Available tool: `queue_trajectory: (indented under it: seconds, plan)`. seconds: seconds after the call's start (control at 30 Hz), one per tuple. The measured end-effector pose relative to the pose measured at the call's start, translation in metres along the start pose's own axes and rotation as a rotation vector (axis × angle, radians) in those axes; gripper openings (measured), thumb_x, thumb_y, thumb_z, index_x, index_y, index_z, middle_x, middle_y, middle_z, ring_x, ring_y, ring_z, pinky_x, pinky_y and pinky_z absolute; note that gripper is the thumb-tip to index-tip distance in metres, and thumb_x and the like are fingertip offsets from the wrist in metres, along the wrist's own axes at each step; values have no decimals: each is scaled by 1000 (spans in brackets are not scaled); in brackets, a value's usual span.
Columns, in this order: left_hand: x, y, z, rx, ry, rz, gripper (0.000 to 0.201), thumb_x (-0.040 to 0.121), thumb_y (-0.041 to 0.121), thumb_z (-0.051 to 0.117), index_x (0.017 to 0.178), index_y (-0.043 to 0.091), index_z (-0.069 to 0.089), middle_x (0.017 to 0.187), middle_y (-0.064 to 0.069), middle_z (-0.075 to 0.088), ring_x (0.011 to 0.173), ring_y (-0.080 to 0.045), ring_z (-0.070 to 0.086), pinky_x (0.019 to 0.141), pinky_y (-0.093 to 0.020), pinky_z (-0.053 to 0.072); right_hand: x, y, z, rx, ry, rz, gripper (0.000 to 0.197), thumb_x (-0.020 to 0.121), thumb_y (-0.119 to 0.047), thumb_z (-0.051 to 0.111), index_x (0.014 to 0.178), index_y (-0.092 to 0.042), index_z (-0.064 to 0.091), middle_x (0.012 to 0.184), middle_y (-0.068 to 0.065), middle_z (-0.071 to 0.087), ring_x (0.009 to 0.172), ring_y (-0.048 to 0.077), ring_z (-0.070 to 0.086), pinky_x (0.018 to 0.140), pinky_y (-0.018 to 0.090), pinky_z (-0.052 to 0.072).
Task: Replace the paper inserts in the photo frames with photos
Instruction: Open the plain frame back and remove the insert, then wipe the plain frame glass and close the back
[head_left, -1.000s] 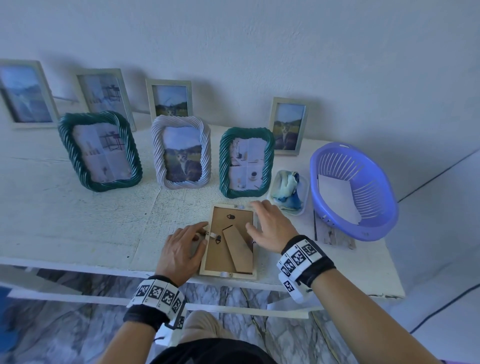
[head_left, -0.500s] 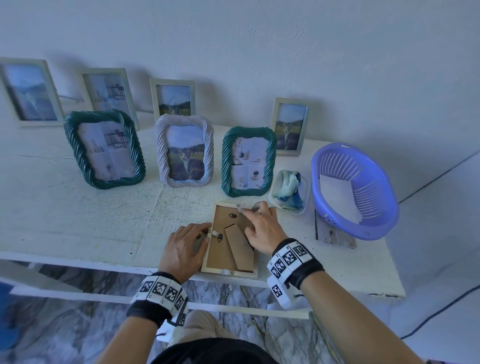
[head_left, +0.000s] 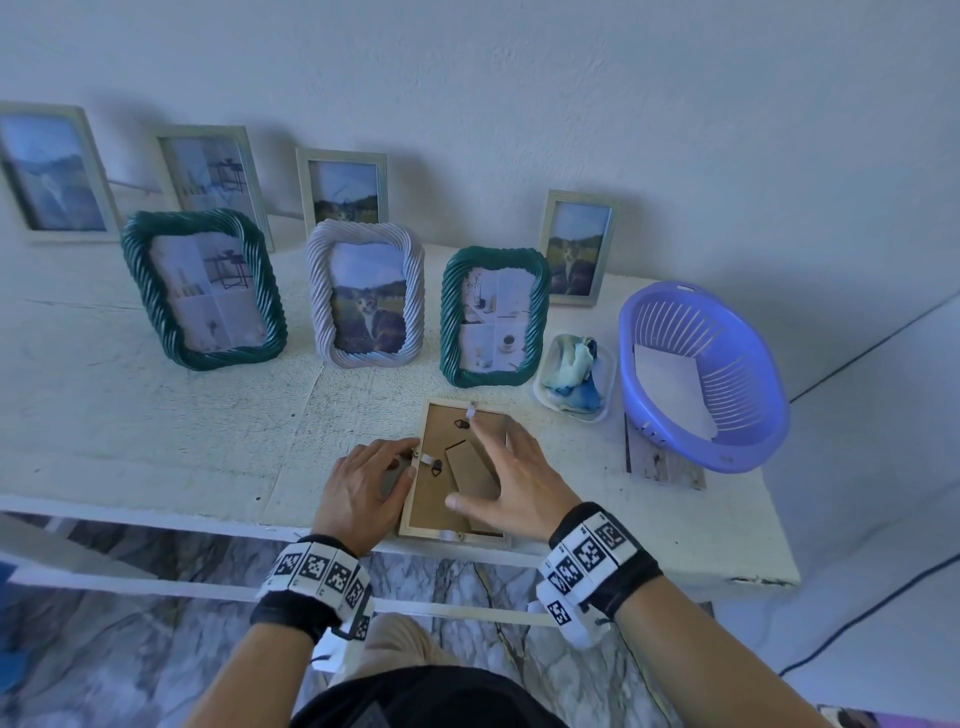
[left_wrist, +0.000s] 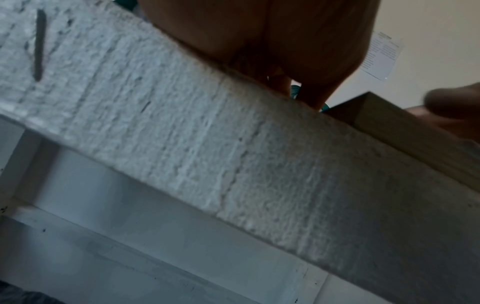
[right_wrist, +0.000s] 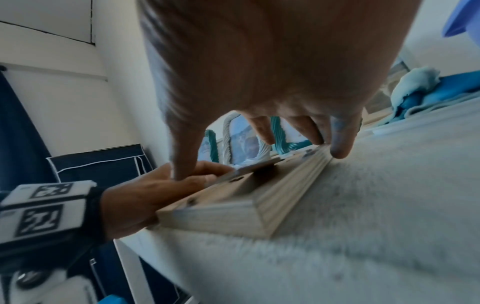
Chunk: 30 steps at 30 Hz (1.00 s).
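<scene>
Head view: right hand (head_left: 511, 483) spreads straight fingers over the face-down wooden frame (head_left: 431, 499), left hand (head_left: 363, 486) resting relaxed against its nine-o'clock edge.

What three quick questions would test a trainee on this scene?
1. True or false: the flat frame lies back side up.
2. What lies in the basket? A) paper B) cloth C) a frame
3. Fill in: the photo in the white frame shows a ____.
Key: 1 true; 2 A; 3 cat.
</scene>
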<state>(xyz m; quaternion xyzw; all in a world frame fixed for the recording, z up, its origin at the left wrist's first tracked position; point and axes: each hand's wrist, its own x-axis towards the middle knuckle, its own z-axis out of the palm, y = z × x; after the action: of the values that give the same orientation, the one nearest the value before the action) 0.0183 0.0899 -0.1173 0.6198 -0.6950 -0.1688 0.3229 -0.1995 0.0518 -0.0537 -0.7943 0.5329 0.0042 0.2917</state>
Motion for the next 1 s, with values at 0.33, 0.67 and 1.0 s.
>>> queue_trajectory:
  seconds: [0.33,0.67,1.0]
  plan:
    - [0,5,-4,16,-15,-22,41,91,41,42,122,21,62,101,6,67,88,-16,60,77,-35,46,-12,-5,24,-10,10,18,121,67,-75,65,153,-25,-3,157,12,-24,145,25,-22,118,42,11]
    - [0,10,-5,20,-13,-36,43,91,43,41,123,22,61,100,6,66,89,-18,59,80,-38,48,-12,-3,35,32,144,10,89,86,-56,56,153,-18,10,160,13,-14,148,25,-12,118,35,5]
    - [6,34,-17,-363,-24,-349,27,100,25,48,124,24,60,103,0,67,97,-16,64,90,-38,51,-16,-2,18,361,105,28,62,98,-53,38,152,-32,17,162,1,4,148,13,1,119,34,9]
